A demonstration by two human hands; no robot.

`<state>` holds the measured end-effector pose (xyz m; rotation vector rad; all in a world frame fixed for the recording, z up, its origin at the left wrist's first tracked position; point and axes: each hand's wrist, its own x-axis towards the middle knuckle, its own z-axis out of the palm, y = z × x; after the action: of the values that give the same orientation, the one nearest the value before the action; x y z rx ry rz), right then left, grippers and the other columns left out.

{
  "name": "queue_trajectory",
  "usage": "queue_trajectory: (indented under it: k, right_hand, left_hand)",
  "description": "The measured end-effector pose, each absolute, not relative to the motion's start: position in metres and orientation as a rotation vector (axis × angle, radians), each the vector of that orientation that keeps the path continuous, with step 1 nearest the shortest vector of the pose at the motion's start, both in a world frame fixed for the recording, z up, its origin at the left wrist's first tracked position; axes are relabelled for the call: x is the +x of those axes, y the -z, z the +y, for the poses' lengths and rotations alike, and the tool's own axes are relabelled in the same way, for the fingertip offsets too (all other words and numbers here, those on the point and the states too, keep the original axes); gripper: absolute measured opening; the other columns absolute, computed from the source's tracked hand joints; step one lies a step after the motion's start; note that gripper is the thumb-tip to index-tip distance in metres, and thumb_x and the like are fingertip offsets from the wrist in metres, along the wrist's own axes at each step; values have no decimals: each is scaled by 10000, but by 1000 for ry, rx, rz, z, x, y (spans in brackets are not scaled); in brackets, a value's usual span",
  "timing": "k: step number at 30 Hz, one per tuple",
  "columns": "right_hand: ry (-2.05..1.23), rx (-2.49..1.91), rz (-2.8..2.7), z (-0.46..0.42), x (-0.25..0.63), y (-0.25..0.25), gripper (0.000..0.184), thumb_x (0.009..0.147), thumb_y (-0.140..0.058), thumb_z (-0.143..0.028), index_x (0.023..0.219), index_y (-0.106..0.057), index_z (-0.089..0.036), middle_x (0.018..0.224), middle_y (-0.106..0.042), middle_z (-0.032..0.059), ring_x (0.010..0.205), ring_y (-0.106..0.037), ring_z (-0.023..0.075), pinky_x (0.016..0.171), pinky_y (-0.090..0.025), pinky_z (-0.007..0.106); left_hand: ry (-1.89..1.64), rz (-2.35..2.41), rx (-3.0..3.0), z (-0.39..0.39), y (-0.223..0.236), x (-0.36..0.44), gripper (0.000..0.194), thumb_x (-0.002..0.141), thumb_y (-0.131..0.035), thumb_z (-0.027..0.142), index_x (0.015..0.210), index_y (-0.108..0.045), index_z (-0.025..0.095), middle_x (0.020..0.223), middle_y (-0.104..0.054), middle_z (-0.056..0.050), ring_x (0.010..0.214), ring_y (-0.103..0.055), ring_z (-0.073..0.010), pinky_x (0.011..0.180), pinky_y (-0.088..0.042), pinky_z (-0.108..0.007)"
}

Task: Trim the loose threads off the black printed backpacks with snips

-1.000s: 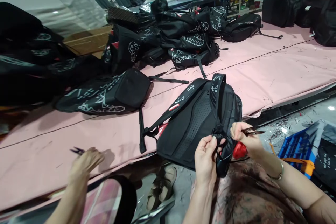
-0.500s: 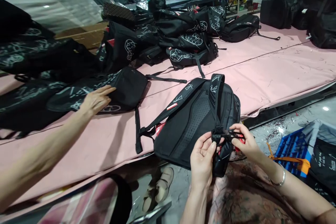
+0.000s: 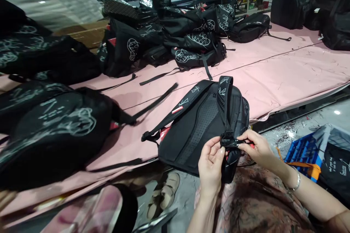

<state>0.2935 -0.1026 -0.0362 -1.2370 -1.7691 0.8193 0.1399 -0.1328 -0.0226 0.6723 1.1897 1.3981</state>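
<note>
A black backpack [image 3: 197, 127] lies back-side up at the near edge of the pink table [image 3: 287, 76], its white-printed shoulder straps [image 3: 225, 91] on top. My left hand [image 3: 212, 164] is closed, pinching the lower end of the right strap at its buckle [image 3: 228, 142]. My right hand [image 3: 257, 149] is closed on small thread snips with a red part, their tip touching the same strap end. Both hands meet just off the table edge, above my lap.
Another black backpack with white drawings [image 3: 54, 131] fills the near left of the table. A heap of similar backpacks [image 3: 177, 40] sits at the back, with more black bags [image 3: 298, 7] far right. A blue crate [image 3: 300, 153] stands on the floor at right, and a co-worker's sandalled foot [image 3: 164, 193] shows below.
A co-worker's hand reached to a flat black backpack and it now lies pulled close at the near left; that hand is out of view. My right hand brought the snips onto the strap end.
</note>
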Motion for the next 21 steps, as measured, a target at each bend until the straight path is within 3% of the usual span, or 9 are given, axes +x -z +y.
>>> queue_trajectory:
  k: [11, 17, 21]
  right_hand:
    - [-1089, -1198, -1630, -95, 294, 47, 116, 778, -558, -278, 769, -597, -169, 693, -568, -6, 648, -509, 111, 589, -376, 209]
    - [-1619, -964, -1241, -97, 291, 51, 289, 757, -578, -439, 751, -524, -156, 676, -527, -1, 610, -478, 101, 577, -382, 209]
    - [-1491, -1006, -1156, -99, 286, 50, 308, 757, -565, -457, 855, -532, -166, 733, -529, 4, 648, -481, 105, 596, -389, 212]
  left_hand:
    - [-1407, 1194, 666, -133, 23, 142, 414, 638, -726, 263, 998, -554, 151, 862, -629, -58, 701, -611, -117, 645, -484, -191]
    - [-1387, 1165, 591, -130, 19, 141, 440, 600, -750, 263, 971, -545, 146, 853, -635, -58, 727, -626, -134, 687, -490, -222]
    - [-1332, 1198, 628, -131, 15, 146, 460, 575, -760, 221, 968, -535, 139, 858, -628, -65, 790, -624, -150, 740, -479, -240]
